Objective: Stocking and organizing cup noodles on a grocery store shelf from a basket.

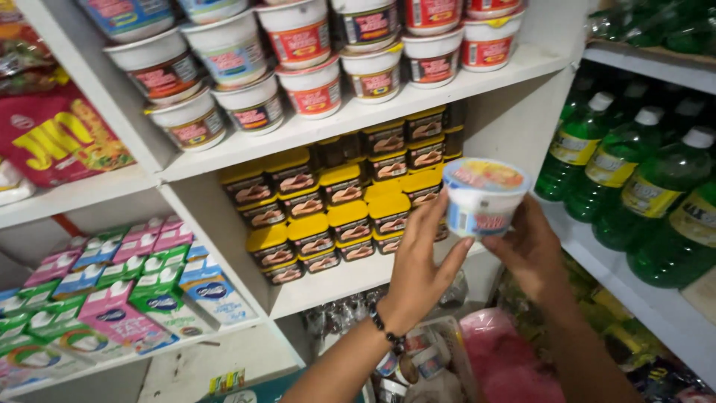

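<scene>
Both your hands, left (418,272) and right (531,250), fingers closed around the white round plastic noodle cup (483,195), yellow-lidded tins (350,216) at 9 o'clock.

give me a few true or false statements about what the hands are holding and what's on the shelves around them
1. Both hands hold one instant noodle cup, the left hand and right hand on opposite sides. True.
2. The cup is resting on a shelf board. False: it is held in the air in front of the white shelf.
3. Yellow-lidded tins are stacked on the shelf behind the cup. True.
4. The bottles at the right are red. False: they are green with white caps.
5. The left wrist is bare. False: it wears a dark beaded bracelet.
</scene>
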